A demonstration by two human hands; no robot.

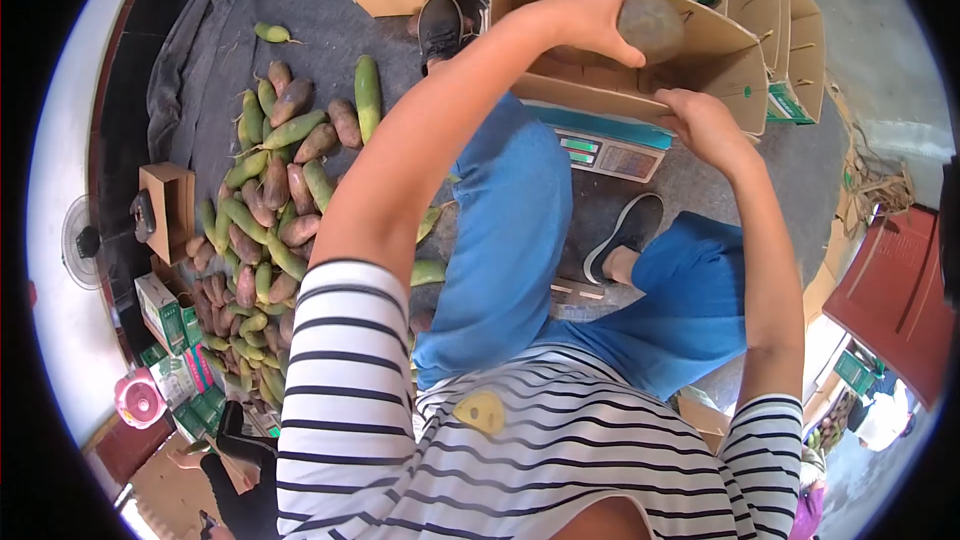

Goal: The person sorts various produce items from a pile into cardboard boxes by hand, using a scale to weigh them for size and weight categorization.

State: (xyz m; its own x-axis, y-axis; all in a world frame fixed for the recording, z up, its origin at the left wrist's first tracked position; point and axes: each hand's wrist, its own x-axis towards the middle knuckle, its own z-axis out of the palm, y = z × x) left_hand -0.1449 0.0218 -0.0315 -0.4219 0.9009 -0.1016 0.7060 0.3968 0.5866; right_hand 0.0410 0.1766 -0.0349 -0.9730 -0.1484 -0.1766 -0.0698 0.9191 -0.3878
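Observation:
My left hand [590,20] reaches over a cardboard box [620,90], its fingers closed around a dark grey-brown radish [650,28] seen nearly end-on. My right hand [705,125] grips the near rim of this box at its right side, the thumb and fingertips at the edge. Underneath, the box rests on a digital scale [610,155] with a lit green display. The bottom of the box is partly hidden by my left hand and the radish.
A large pile of green and purplish-brown radishes [275,200] lies on the dark ground sheet to the left. More cardboard boxes [750,0] stand behind the scale. A pink fan [140,398] and another person's dark sleeve [240,485] show at lower left.

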